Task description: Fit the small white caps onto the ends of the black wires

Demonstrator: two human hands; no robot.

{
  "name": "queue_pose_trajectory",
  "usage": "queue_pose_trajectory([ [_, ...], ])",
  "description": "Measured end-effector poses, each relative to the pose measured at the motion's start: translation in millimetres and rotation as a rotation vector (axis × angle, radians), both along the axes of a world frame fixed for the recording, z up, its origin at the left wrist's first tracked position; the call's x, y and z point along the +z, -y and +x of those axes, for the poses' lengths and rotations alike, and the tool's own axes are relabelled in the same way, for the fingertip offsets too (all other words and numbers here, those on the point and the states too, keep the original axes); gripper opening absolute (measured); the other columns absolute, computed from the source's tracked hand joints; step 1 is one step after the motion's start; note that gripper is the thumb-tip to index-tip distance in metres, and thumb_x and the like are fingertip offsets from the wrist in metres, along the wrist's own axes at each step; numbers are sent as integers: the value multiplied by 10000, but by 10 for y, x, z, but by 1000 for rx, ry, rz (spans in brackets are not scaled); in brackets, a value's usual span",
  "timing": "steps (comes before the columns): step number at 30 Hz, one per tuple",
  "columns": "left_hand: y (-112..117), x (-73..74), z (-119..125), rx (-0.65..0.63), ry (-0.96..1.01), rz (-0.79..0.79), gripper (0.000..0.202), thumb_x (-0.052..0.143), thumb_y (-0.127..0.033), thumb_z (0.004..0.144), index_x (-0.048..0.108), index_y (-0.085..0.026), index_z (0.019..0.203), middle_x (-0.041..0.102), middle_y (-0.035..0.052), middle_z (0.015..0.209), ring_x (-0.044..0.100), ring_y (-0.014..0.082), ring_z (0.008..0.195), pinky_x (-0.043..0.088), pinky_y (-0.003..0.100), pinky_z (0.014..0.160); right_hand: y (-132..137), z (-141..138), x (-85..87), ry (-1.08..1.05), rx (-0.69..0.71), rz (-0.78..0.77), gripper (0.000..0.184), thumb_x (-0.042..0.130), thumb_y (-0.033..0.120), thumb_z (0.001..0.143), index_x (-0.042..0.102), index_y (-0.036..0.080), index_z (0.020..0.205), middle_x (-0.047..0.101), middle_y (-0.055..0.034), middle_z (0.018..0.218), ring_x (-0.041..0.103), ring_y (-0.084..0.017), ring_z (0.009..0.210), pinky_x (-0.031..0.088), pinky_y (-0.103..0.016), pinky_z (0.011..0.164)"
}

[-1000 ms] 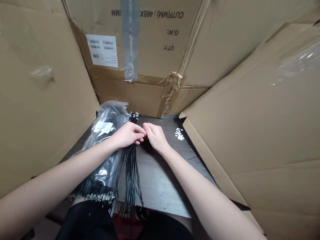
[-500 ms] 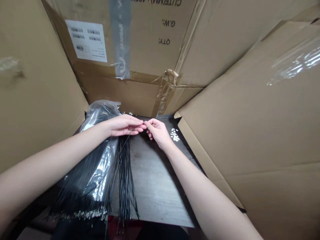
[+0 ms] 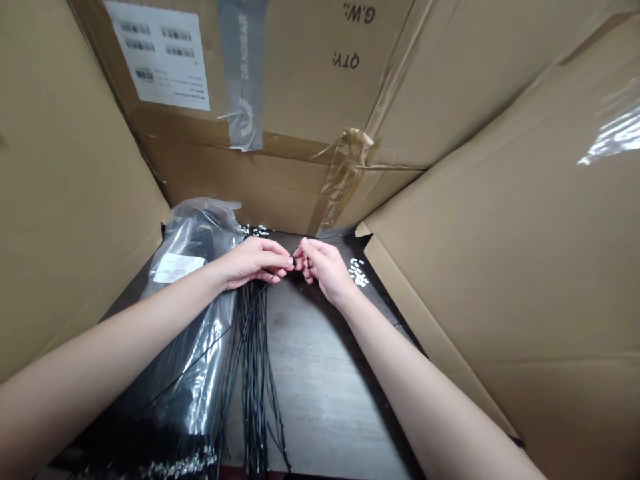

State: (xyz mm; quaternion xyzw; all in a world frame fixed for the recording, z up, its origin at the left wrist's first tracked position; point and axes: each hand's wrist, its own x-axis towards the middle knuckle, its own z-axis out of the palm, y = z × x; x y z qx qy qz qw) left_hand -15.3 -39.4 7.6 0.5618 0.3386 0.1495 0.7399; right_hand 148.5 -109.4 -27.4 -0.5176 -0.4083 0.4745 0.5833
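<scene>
A bundle of long, thin black cords (image 3: 255,373) lies along a grey-brown wood-grain tabletop (image 3: 325,393), running from the person toward the hands. Just left of it, a clear plastic bag (image 3: 197,230) packed with more black cords carries a white label (image 3: 179,268), and small silvery ends (image 3: 175,465) glint at its near edge. The left hand (image 3: 253,262) and right hand (image 3: 323,268) meet above the bundle, fingertips almost touching. The left thumb and fingertips are pressed together, pinching a thin black cord (image 3: 280,272), and the right fingertips pinch at the same spot, its other fingers curled; the exact grip is too small to tell. Small white pieces (image 3: 358,272) lie scattered on the tabletop beyond the right hand. Farther off, tan cardboard flaps (image 3: 500,267) wall the table, bearing a white barcode label (image 3: 157,57), grey printed tape (image 3: 243,73) and torn brown tape (image 3: 345,180).
</scene>
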Motion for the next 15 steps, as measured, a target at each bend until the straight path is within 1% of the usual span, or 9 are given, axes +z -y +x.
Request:
queue_pose_trajectory([
  [3, 22, -20, 25, 75, -24, 128, 187, 824, -208, 653, 694, -104, 740, 692, 44, 684, 631, 92, 606, 547, 190, 552, 13, 1, 3, 36, 21, 31, 408, 758, 562, 669, 638, 177, 728, 605, 20, 568, 422, -59, 406, 320, -173, 346],
  [6, 40, -42, 34, 110, -38, 192, 203, 818, -222, 660, 689, -100, 758, 710, 56, 702, 641, 101, 600, 554, 210, 561, 20, -12, 7, 51, 17, 31, 363, 781, 496, 654, 641, 176, 753, 621, 18, 592, 415, -56, 417, 324, -172, 353],
  [9, 50, -74, 34, 103, -64, 265, 218, 817, -233, 666, 684, -102, 778, 706, 47, 671, 639, 103, 562, 560, 227, 562, 22, -26, 12, 76, 10, 23, 338, 769, 471, 669, 650, 169, 763, 620, 15, 598, 416, -55, 422, 324, -170, 354],
  [12, 60, -106, 33, 78, -85, 360, 201, 801, -242, 688, 683, -107, 777, 691, 36, 628, 619, 99, 511, 547, 226, 533, 21, -32, 12, 92, -5, 30, 306, 748, 453, 684, 652, 169, 745, 606, 19, 583, 416, -58, 420, 324, -174, 352],
  [15, 72, -119, 33, 62, -91, 394, 185, 788, -246, 704, 682, -111, 771, 686, 33, 614, 615, 99, 502, 540, 224, 525, 17, -32, 9, 89, -17, 42, 279, 739, 433, 682, 652, 173, 731, 585, 29, 568, 407, -58, 413, 311, -175, 345],
])
